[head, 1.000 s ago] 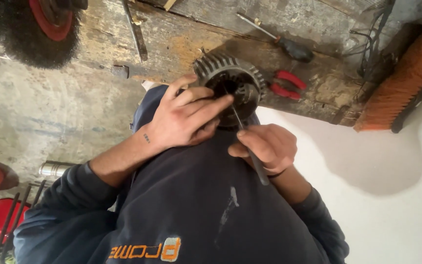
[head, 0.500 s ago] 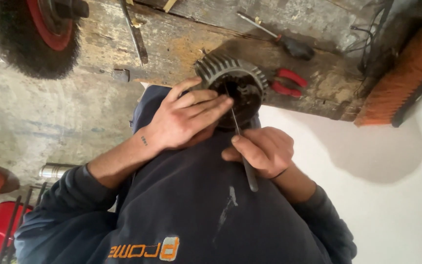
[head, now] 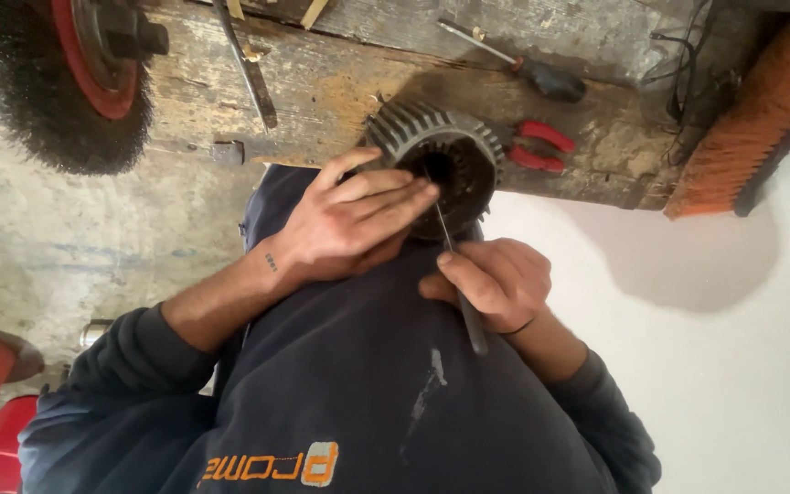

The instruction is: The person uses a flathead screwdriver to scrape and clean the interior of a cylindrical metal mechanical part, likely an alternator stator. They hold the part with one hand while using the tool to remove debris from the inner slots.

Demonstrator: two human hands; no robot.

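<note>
Finned motor housing [head: 413,137], propped at wooden bench [head: 322,82] edge; left hand [head: 349,229] laid flat on its rim, fingers extended. Right hand [head: 496,279] clenched around thin metal tool [head: 457,274], tip inside housing bore. Red-handled pliers [head: 541,146] just right of the housing.

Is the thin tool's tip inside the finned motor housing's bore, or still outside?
Inside. The thin tool, gripped by the right hand, runs up into the dark bore of the finned housing, which the left hand steadies.
</note>
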